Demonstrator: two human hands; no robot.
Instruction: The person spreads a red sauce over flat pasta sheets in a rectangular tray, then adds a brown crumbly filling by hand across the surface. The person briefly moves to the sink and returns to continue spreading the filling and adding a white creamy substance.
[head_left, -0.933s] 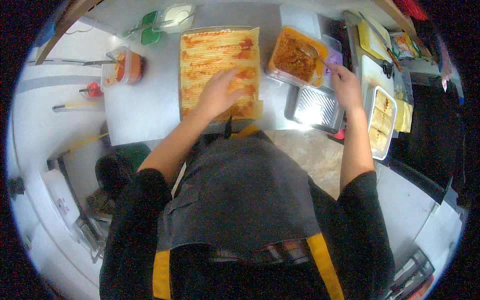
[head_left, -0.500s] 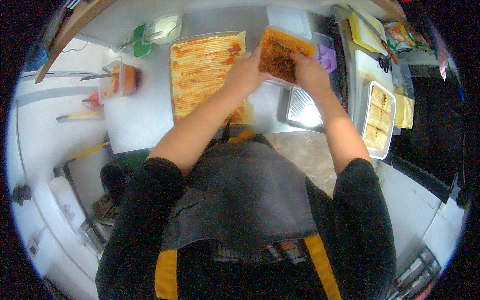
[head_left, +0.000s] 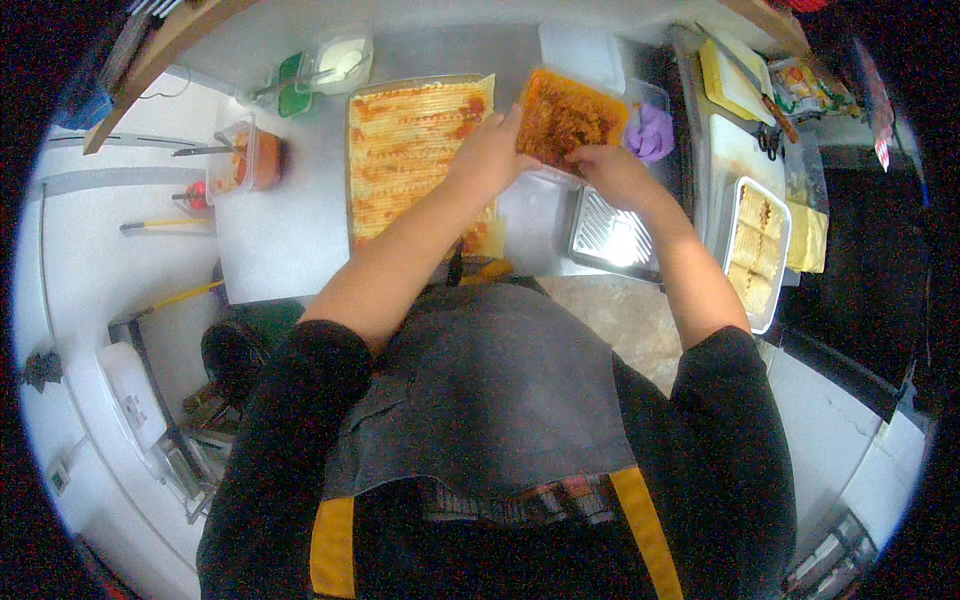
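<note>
A clear plastic container (head_left: 553, 176) of orange-brown mince filling (head_left: 575, 105) is tilted towards me above the worktop. My left hand (head_left: 490, 155) grips its left side, the thumb at the near edge. My right hand (head_left: 612, 175) is at the near right edge, fingers drawn together against the filling; what they pinch, if anything, is hidden. Left of the container lies a large tray (head_left: 351, 180) lined with ridged pale pasta sheets (head_left: 410, 150) streaked with red sauce. My left forearm crosses over its near right part.
A metal tray (head_left: 610, 235) sits below my right hand, near the counter edge. To the right is a white dish of filled pasta (head_left: 757, 250). A tub of red sauce (head_left: 260, 158) stands left, a tub of white cream (head_left: 345, 62) behind. A purple cloth (head_left: 650, 132) lies right.
My right hand has moved from the container's right side down to its near edge. The container tilts more towards me, and my left hand keeps its grip.
</note>
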